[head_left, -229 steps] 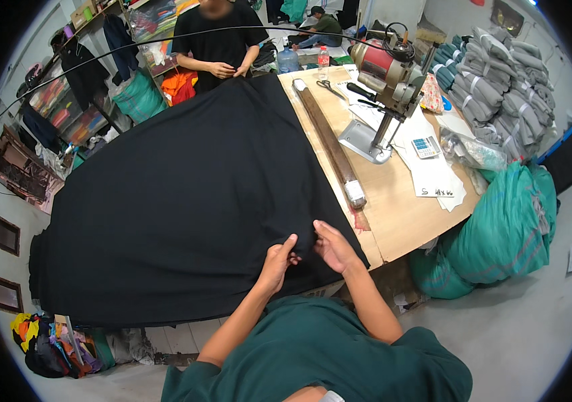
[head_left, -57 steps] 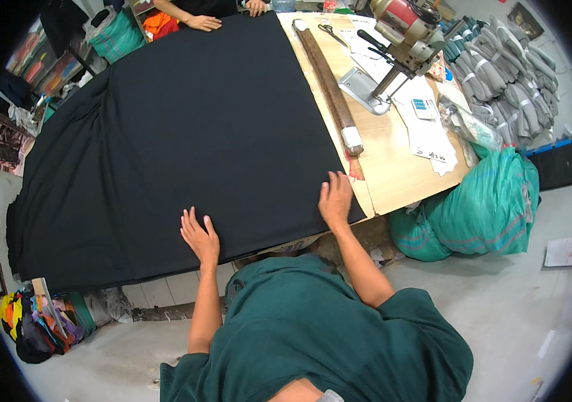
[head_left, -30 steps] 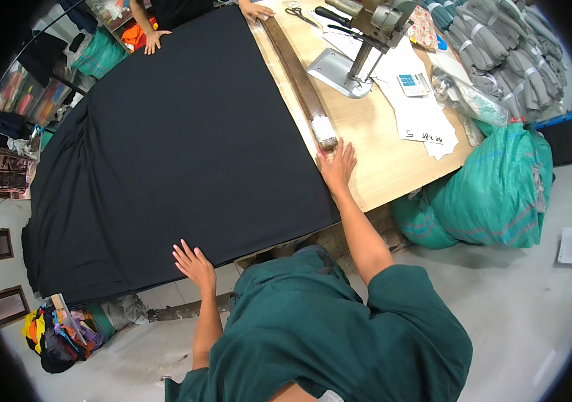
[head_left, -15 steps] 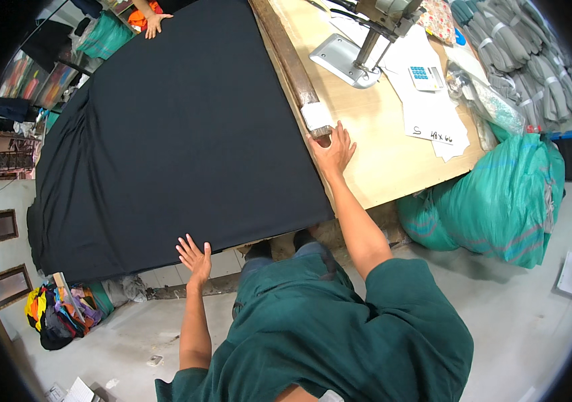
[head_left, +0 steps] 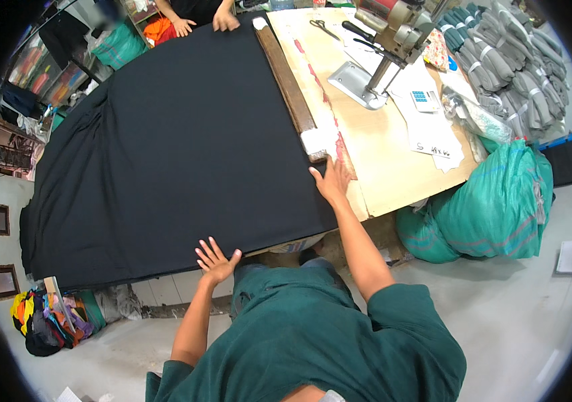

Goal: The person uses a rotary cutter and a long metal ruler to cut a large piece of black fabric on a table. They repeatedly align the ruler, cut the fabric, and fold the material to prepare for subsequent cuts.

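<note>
A wide black fabric [head_left: 185,147] covers the left and middle of the table. Along its right border lies a long wooden bar [head_left: 284,74], whose ends are wrapped in white. My right hand [head_left: 333,182] is at the bar's near end, thumb over the fabric and fingers spread toward the bare wood; whether the fingertips touch the bar is hard to tell. By the fabric's near edge my left hand [head_left: 218,263] is open, fingers fanned out, holding nothing.
A fabric cutting machine [head_left: 383,57], scissors [head_left: 323,28], a calculator [head_left: 424,101] and paper patterns [head_left: 426,134] are on the right. Beside the table sit a green sack [head_left: 493,204] and grey bundles [head_left: 500,60]. Another person's hands [head_left: 225,20] rest at the far edge.
The wooden bar has shifted left, and a red-marked strip beside it on the table now shows. The other person's second hand has come into view. My left hand's fingers have spread more.
</note>
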The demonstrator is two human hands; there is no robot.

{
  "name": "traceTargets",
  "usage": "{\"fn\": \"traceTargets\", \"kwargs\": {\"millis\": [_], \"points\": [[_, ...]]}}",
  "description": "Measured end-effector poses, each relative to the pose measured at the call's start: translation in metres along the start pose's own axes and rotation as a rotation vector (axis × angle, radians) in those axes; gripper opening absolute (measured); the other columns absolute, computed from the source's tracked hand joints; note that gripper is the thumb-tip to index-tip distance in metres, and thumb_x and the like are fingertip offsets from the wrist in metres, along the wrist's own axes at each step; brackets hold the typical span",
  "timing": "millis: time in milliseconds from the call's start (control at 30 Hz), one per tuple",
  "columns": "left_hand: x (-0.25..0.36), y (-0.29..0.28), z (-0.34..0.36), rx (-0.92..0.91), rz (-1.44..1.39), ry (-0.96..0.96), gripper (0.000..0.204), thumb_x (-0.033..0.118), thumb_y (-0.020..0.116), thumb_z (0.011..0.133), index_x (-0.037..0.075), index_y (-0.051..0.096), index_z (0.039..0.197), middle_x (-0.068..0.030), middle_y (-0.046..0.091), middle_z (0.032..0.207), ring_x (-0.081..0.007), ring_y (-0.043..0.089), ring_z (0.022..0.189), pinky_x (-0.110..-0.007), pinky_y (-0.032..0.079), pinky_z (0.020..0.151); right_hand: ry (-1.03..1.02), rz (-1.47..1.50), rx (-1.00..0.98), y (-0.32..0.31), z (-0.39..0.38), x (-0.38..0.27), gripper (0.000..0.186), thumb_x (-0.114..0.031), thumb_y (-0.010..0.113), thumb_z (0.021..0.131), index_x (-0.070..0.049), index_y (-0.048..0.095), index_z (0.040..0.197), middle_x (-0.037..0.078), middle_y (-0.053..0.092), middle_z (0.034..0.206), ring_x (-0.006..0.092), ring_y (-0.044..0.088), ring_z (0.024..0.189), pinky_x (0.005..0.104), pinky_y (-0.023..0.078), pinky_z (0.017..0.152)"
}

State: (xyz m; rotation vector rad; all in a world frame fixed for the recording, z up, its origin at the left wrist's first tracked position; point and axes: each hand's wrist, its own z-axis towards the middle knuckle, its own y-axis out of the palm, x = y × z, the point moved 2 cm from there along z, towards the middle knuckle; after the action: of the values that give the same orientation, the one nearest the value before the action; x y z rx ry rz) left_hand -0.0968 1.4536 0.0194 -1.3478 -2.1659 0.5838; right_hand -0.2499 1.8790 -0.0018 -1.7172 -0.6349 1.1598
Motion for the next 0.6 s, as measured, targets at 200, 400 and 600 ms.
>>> {"fn": "traceTargets", "kwargs": {"millis": [200, 400, 600], "points": [[-0.040, -0.066, -0.039, -0.053, 0.008, 0.370, 0.094, 0.074, 0.052, 0.101, 0.016, 0.024, 0.169, -0.0292, 0.009, 0.174, -0.0461, 0.005, 0.162, -0.058, 0.017, 0.129, -0.305, 0.157, 0.206, -0.026, -0.107, -0.042, 0.035, -0.016, 0.071, 0.089, -0.012, 0.072, 0.123, 0.031, 0.038, 0.165, 0.0521, 0.030, 0.155, 0.0632, 0.024, 0.126], [-0.053, -0.154, -0.077, -0.416, -0.713, 0.786, 0.068, 0.058, 0.053, 0.109, 0.006, 0.055, 0.154, -0.0215, 0.058, 0.152, -0.0337, 0.051, 0.147, -0.049, 0.040, 0.122, -0.909, 0.348, -0.242, -0.058, -0.290, -0.241, 0.013, -0.001, 0.068, 0.072, -0.011, 0.075, 0.067, 0.019, 0.030, 0.175, 0.0463, 0.015, 0.164, 0.0628, 0.010, 0.132], [-0.038, -0.193, -0.129, -0.654, -0.924, 1.113, 0.043, 0.030, 0.055, 0.110, -0.004, 0.057, 0.137, -0.0189, 0.064, 0.127, -0.0305, 0.062, 0.124, -0.046, 0.051, 0.108, -0.980, 0.240, -0.223, -0.047, -0.354, -0.363, 0.041, -0.005, 0.069, 0.071, -0.002, 0.077, 0.111, 0.014, 0.036, 0.172, 0.0384, 0.015, 0.165, 0.0557, 0.012, 0.133]]}}
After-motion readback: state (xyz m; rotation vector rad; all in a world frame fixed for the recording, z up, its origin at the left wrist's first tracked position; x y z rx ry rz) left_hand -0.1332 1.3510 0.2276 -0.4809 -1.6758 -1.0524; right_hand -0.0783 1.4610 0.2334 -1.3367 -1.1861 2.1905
